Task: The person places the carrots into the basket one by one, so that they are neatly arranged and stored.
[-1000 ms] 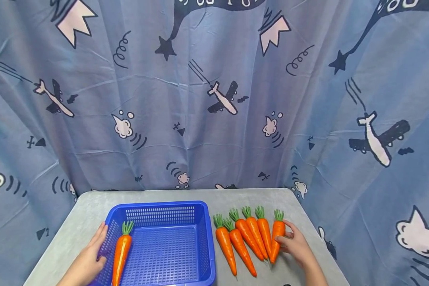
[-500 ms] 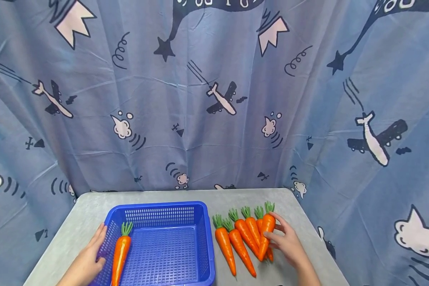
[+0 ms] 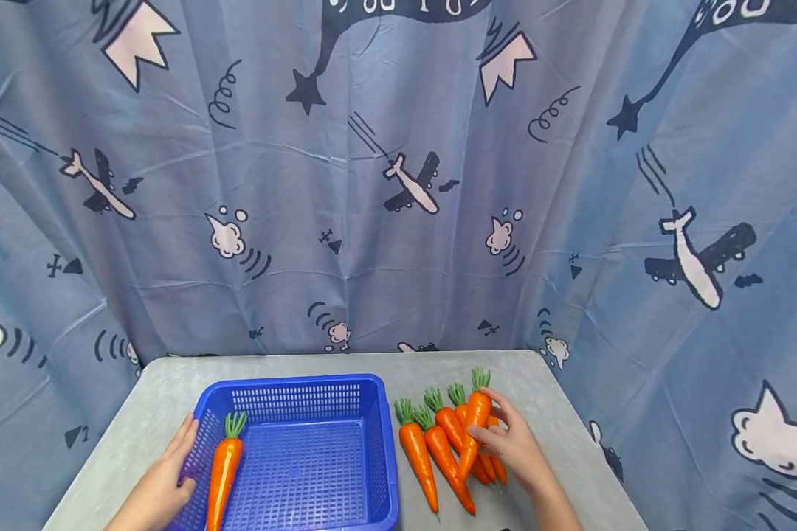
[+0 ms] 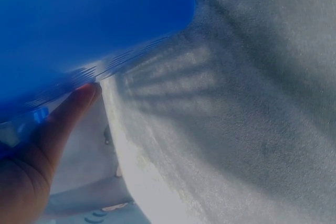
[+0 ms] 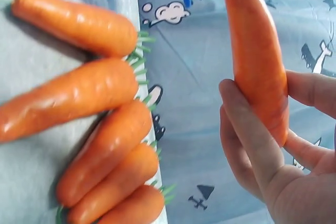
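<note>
My right hand (image 3: 519, 451) pinches an orange carrot (image 3: 478, 410) with a green top between thumb and fingers. It holds the carrot over the row of other carrots; in the right wrist view this carrot (image 5: 256, 40) is raised apart from them. Several loose carrots (image 3: 417, 453) lie side by side, some partly covered by the held one. At the left, my left hand (image 3: 159, 483) rests with straight fingers against the side of a blue plastic basket (image 3: 390, 442). In the left wrist view one finger (image 4: 63, 121) touches the basket's edge. One carrot (image 3: 224, 472) lies inside, along the left wall.
The grey table (image 3: 465, 361) bears the basket at the left and the loose carrots at its right. Behind the table hangs a blue curtain (image 3: 345, 221) printed with planes and clouds. A small dark thing (image 3: 505, 529) just shows at the bottom edge.
My right hand has lifted the rightmost carrot and carried it left over the others. The left hand and the basket stay in place.
</note>
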A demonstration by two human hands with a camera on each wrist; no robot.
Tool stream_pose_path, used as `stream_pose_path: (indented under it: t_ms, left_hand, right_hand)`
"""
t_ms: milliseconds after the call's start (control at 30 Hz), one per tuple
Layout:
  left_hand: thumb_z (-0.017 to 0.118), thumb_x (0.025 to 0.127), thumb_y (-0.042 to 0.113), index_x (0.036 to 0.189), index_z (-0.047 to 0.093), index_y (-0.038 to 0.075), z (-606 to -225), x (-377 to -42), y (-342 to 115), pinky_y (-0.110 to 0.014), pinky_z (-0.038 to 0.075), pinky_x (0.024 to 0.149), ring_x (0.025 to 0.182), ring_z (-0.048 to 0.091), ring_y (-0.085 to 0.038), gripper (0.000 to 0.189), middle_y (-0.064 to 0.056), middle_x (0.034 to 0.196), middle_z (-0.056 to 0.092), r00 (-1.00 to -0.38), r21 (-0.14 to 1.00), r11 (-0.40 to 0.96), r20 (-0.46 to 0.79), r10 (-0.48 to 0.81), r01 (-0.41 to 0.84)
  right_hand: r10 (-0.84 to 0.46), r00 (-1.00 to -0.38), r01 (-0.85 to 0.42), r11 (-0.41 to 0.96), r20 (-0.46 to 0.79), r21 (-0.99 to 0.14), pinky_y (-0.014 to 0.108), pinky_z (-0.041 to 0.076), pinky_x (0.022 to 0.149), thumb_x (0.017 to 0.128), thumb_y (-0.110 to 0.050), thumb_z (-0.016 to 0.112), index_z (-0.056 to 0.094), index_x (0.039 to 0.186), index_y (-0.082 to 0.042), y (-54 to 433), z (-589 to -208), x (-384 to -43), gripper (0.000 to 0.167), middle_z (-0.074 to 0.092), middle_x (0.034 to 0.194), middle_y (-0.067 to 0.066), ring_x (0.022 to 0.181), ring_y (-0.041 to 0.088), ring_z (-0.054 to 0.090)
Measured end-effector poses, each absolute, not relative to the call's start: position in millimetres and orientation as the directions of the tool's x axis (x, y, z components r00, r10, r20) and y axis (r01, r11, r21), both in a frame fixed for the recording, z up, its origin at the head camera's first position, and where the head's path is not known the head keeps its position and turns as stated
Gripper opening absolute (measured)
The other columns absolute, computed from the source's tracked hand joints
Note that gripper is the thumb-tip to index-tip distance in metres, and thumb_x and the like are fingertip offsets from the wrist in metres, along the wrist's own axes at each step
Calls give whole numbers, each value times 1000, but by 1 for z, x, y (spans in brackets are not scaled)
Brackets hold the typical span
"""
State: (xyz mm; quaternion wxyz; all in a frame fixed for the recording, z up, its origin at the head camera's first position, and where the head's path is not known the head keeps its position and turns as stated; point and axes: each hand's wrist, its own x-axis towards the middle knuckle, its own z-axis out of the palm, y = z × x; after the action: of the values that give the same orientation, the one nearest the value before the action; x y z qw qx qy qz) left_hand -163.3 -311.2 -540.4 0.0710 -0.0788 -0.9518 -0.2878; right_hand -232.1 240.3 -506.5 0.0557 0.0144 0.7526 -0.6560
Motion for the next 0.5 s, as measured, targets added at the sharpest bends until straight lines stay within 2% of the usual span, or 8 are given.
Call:
stream_pose_path:
  t_ms: [200,400,500]
  left_hand:
    - [65,74,-9,154,24,-12,-540,-163,-311,5,-3,91,136,36,-59,90,-25,167,11,-979,533,826,175,107,185]
    - [66,74,-9,154,24,-11,-541,-162,-311,6,-2,91,135,37,-58,90,-24,167,12,-977,522,832,185,107,190]
    - [66,74,-8,155,25,-10,-542,-162,-311,3,-2,94,135,38,-58,90,-22,168,11,-974,512,836,198,107,196]
  right_hand:
    - [-92,-993,59,151,-74,-987,41,62,78,90,-11,73,41,151,-22,226,-497,-232,70,41,149,27,90,28,69]
    - [-118,-990,56,152,-75,-987,45,62,79,90,-14,74,43,151,-24,212,-489,-234,69,40,150,26,98,28,70]
    - [-135,-988,60,142,-79,-988,44,62,80,90,-14,74,41,152,-23,205,-486,-233,71,38,152,26,96,29,71]
